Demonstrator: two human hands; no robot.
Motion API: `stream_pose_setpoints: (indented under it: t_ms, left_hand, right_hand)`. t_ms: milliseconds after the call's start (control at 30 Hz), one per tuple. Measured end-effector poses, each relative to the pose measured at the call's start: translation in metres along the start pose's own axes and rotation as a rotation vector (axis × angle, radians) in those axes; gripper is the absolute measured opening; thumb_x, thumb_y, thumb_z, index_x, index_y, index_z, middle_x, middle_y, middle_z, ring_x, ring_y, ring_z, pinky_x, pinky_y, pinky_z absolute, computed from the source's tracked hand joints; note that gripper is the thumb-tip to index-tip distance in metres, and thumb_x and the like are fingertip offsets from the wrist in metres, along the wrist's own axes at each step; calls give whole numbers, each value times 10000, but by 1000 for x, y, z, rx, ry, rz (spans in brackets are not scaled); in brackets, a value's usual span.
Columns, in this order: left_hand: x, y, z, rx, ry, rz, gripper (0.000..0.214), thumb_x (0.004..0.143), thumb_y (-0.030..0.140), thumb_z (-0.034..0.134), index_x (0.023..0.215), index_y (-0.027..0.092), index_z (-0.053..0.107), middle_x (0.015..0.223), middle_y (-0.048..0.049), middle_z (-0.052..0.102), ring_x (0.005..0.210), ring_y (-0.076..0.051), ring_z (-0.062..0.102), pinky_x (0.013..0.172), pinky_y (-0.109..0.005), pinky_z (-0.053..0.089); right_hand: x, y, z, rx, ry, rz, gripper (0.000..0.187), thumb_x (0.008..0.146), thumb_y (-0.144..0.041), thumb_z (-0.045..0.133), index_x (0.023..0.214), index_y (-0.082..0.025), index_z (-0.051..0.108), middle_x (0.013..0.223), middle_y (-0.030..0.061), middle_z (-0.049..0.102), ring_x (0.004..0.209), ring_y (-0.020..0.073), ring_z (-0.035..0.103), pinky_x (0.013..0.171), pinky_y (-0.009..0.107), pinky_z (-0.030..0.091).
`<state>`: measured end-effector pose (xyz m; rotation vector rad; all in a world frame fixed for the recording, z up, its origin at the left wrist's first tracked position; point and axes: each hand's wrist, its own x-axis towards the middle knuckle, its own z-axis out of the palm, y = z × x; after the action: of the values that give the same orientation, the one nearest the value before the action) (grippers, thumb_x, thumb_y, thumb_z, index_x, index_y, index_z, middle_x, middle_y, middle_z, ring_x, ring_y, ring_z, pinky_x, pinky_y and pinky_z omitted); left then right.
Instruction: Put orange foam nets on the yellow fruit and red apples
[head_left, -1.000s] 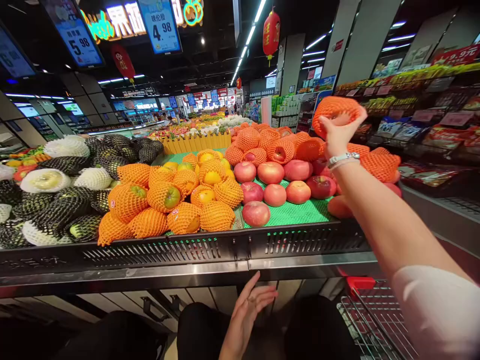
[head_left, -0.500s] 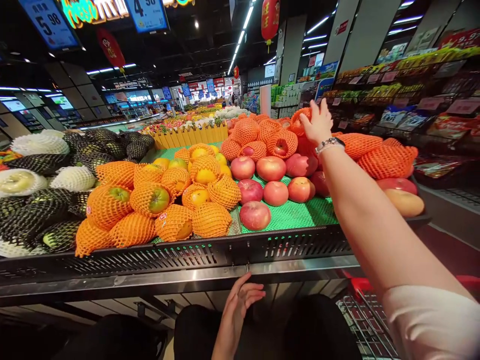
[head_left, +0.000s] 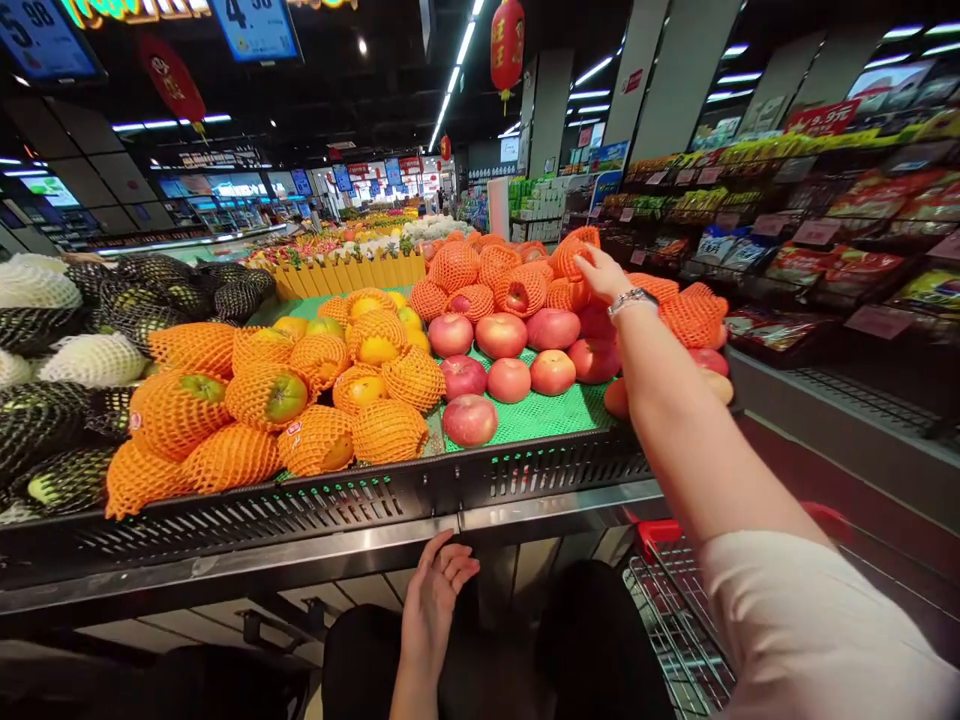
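My right hand (head_left: 602, 276) reaches over the fruit display, its fingers closed on an apple in a red foam net (head_left: 576, 250) at the back of the pile. Part of that apple is hidden by the hand. Below and in front sit bare red apples (head_left: 501, 336) on a green mat (head_left: 525, 411), with more netted apples (head_left: 455, 267) behind them. My left hand (head_left: 435, 598) is held low before the metal edge (head_left: 360, 541) of the stand. Its fingers are apart and slightly curled, holding nothing.
Orange-netted fruit (head_left: 315, 437) fills the middle section, dark-netted melons (head_left: 45, 420) the left. A black slotted crate wall (head_left: 540, 468) runs along the front. A shopping cart (head_left: 675, 610) stands at lower right, near shelves of packaged snacks (head_left: 870, 265).
My right hand has gone from spread fingers above the netted apples to closing on one. The view has turned slightly right. My left hand stays low and open.
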<state>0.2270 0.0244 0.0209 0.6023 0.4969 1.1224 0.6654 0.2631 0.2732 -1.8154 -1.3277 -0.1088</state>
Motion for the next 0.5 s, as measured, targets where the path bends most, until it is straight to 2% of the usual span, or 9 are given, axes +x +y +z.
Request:
stream_pose_setpoints:
  t_ms: [67,133,233,300,400,500]
  left_hand:
    - [2,1,-5,-17,14,-12,407,817,457,601,1103,176,675,940,-98,695,856,-216,655,861,-362,516]
    - [6,3,-12,-22,33,-9,414,797,465,624,1089,177,684,937,-100,700,852,-219,660,858,-364,522]
    - [13,5,-22,-19,68,0,403,764,445,661,1064,178,695,918,-101,708,850,-222,665,864,-366,521]
    - [17,4,-26,-13,100,3,381,752,445,678,1026,182,710,875,-96,714,849,-220,664,862,-355,517]
    - [21,-2,-32,13,128,26,358,757,475,672,964,189,732,778,-81,706,800,-215,654,818,-338,515]
    - [21,-7,-36,44,121,33,333,777,475,650,941,199,739,714,-63,689,731,-210,642,796,-340,503]
  right_hand:
    - [2,3,-1,-4,44,79,523,960,-396,362,1359,-70,446,1395,186,460,1310,233,423,1129,389,261]
    - [6,5,-1,-10,81,140,596,944,-448,381,1367,-31,417,1365,251,441,1271,285,458,1100,433,291]
    - [17,6,0,-2,105,274,874,840,-490,574,1470,-22,189,1413,301,334,1257,324,472,1070,448,334]
    - [27,7,5,13,82,373,1001,786,-496,647,1478,-5,116,1401,309,355,1262,336,470,1061,456,356]
    - [38,10,18,4,57,472,965,732,-478,707,1429,8,250,1352,317,428,1278,374,443,1071,517,333]
    - [43,15,34,-65,103,518,998,660,-374,783,1413,21,260,1382,371,347,1323,425,359,1080,585,268]
